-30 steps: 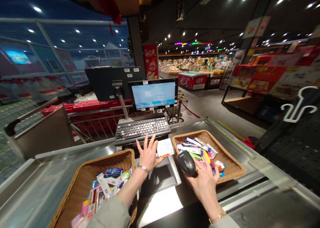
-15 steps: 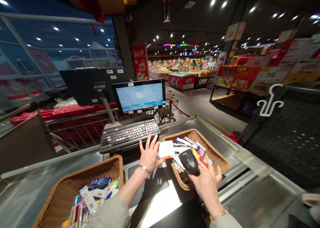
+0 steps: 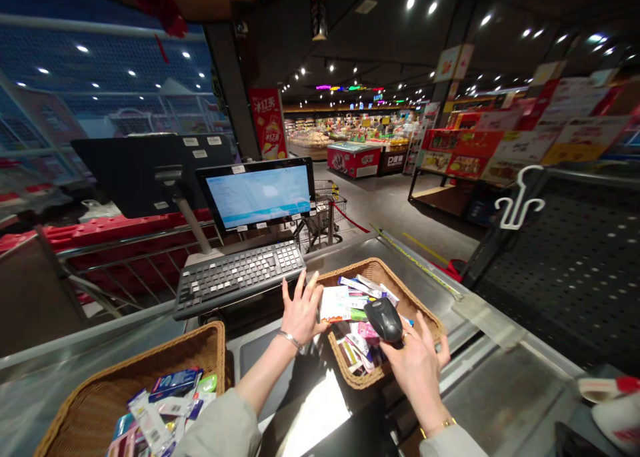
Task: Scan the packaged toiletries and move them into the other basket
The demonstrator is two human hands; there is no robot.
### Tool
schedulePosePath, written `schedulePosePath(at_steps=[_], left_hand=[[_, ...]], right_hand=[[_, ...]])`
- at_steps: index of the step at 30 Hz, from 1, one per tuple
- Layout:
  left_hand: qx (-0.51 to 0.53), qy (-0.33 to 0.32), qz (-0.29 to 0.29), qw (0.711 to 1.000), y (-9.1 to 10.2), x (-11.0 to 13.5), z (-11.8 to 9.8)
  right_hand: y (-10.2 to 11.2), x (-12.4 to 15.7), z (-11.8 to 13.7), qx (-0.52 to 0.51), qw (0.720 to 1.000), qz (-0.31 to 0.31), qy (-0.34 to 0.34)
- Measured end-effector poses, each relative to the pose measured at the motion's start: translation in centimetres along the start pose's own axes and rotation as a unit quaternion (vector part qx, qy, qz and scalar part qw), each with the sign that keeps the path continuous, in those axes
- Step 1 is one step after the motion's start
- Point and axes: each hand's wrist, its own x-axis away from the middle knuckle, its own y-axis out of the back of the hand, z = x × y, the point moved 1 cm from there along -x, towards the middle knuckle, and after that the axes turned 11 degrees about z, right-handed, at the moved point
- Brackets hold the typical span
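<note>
My left hand [image 3: 300, 310] pinches a small white packet [image 3: 335, 303] between thumb and forefinger, with the other fingers spread, just in front of the keyboard [image 3: 239, 277]. My right hand [image 3: 417, 360] is closed round a black handheld scanner [image 3: 384, 320], whose head points at the packet. Both hands hover over the near left part of a wicker basket [image 3: 425, 313] that holds several small colourful packets. A second wicker basket [image 3: 95, 397] with similar packets sits at the lower left.
A lit screen [image 3: 260, 193] stands behind the keyboard, with a dark display [image 3: 145, 170] to its left. The steel counter [image 3: 475, 377] runs right; a flat scanner plate [image 3: 300, 377] lies between the baskets. A black pegboard [image 3: 575, 263] stands to the right, shop aisles beyond.
The view has swung to the right, so baskets and till sit further left. The packet and scanner moved over the right basket and closer together; both grips are unchanged.
</note>
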Motion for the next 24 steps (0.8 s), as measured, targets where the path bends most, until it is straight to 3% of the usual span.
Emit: schedulePosePath(at_steps=[15, 20, 24], left_hand=[[0.011, -0.08, 0.024, 0.996, -2.3, -3.1, -3.6], [0.013, -0.036, 0.006, 0.999, -2.7, -3.8, -5.3], [0.024, -0.004, 0.006, 1.0, -1.9, -3.8, -5.1]], right_hand=[[0.3, 0.0, -2.8, 0.028, 0.998, 0.0, -0.052], [0.5, 0.1, -3.3, 0.027, 0.998, -0.01, -0.057], [0.4, 0.1, -3.5, 0.024, 0.997, -0.004, -0.069]])
